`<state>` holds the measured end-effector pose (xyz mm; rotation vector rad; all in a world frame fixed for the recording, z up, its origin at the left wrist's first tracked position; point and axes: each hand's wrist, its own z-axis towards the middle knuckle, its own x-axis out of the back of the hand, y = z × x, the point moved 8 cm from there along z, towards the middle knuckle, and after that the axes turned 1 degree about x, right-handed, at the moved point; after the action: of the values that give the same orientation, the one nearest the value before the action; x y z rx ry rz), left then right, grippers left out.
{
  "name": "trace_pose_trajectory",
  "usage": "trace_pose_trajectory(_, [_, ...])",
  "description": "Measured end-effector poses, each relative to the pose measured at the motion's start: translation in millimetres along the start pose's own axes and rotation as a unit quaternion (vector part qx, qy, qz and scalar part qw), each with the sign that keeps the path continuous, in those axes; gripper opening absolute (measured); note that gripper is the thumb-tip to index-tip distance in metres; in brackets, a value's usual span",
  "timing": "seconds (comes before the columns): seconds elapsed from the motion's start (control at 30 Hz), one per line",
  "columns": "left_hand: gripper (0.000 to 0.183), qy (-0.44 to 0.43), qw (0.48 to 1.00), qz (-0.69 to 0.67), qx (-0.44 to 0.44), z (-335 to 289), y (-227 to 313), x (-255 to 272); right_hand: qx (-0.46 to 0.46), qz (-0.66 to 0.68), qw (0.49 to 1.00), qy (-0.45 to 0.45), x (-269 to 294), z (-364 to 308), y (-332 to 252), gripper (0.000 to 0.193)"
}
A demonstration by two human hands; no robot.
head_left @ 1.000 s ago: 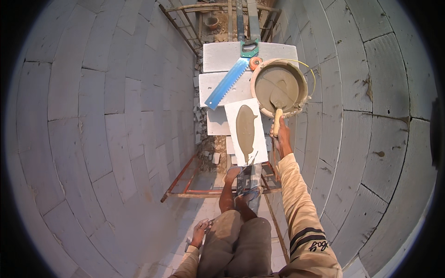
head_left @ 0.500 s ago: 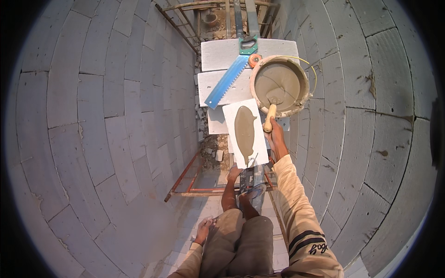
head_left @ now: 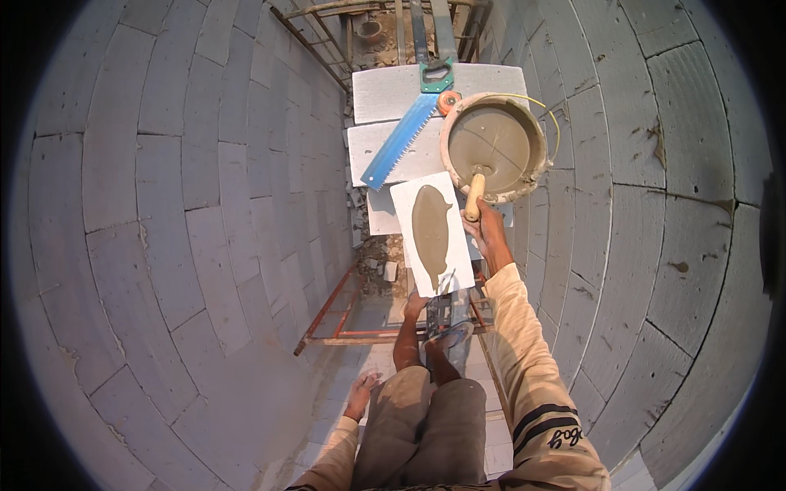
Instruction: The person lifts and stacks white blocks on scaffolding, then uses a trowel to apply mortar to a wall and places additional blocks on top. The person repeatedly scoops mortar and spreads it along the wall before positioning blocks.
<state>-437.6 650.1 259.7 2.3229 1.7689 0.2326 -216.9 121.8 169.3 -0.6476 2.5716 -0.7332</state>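
My right hand [head_left: 490, 232] is wrapped round the pale wooden handle of a trowel [head_left: 475, 198]. The tool's far end dips into grey wet mortar [head_left: 490, 144] inside a round bucket [head_left: 536, 185], so its blade is hidden. Just left of that hand lies a white block [head_left: 455, 274] with a long patch of mortar [head_left: 429, 233] spread on its top. My left hand [head_left: 360, 394] hangs beside my left knee, holding nothing, its fingers apart.
A blue-bladed handsaw [head_left: 401, 141] with a green handle lies on white blocks [head_left: 385, 92], beside an orange round object [head_left: 448, 102]. Grey block walls [head_left: 188, 270] rise close on both sides. My feet are on a narrow scaffold with a rusty red frame [head_left: 327, 313]; rubble lies below.
The trowel handle has shifted slightly away from me, my right hand with it. My left hand has risen a little and its fingers have spread. The block and saw stay put.
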Motion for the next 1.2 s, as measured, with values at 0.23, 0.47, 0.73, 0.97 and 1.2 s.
trace_pose_trajectory(0.23, [0.046, -0.002, 0.983, 0.111, -0.149, 112, 158, -16, 0.244, -0.400, 0.879, 0.087, 50, -105, 51, 0.069])
trace_pose_trajectory(0.47, [0.050, -0.191, 0.926, 0.011, -0.325, 228, 429, -150, 0.336, -0.479, 0.809, 0.060, 10, -114, 180, 0.077])
trace_pose_trajectory(0.73, [0.050, -0.228, 0.925, 0.015, -0.303, 260, 456, -182, 0.352, -0.410, 0.837, 0.086, -1, -57, 255, 0.077])
trace_pose_trajectory(0.97, [0.050, -0.228, 0.924, 0.036, -0.306, 242, 433, -176, 0.397, -0.343, 0.847, 0.081, 10, -41, 232, 0.077])
trace_pose_trajectory(1.2, [0.050, -0.233, 0.923, 0.061, -0.302, 179, 405, -186, 0.449, -0.273, 0.848, 0.066, 57, -136, 162, 0.077])
